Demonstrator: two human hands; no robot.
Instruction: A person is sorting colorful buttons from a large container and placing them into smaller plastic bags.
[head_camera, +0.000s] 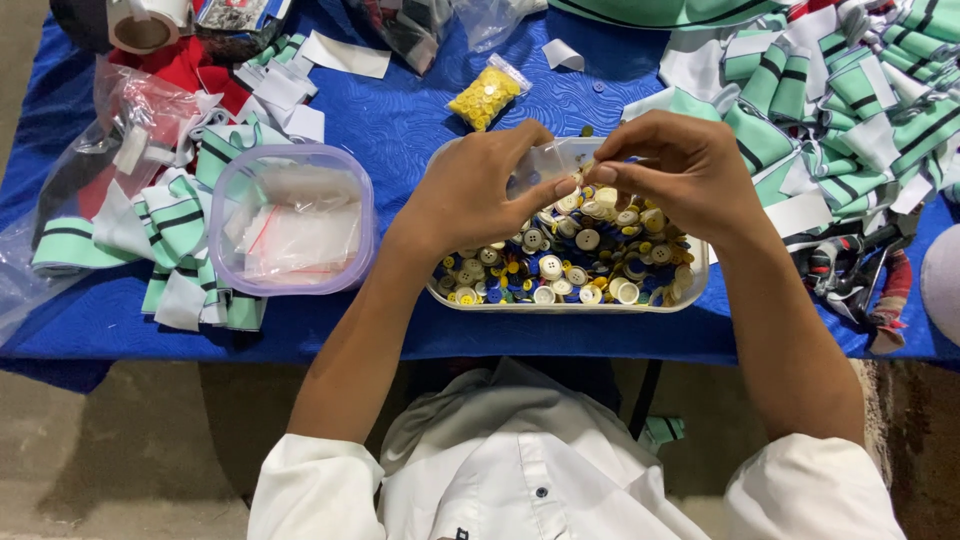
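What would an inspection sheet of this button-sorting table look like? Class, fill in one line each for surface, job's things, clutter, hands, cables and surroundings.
Surface: table under a blue patterned cloth, mostly covered.
Job's things: clear tray of mixed buttons, white, yellow, blue and dark; small clear bag held over it.
Clutter: lidded tub of small clear bags; bag of yellow buttons; green striped fabric pieces right and left; tape roll.
Hands: left hand and right hand meet above the tray, fingertips pinching at the bag; what is pinched is too small to tell.
Cables: nothing seen.
Surroundings: bare concrete floor; white shirt below.
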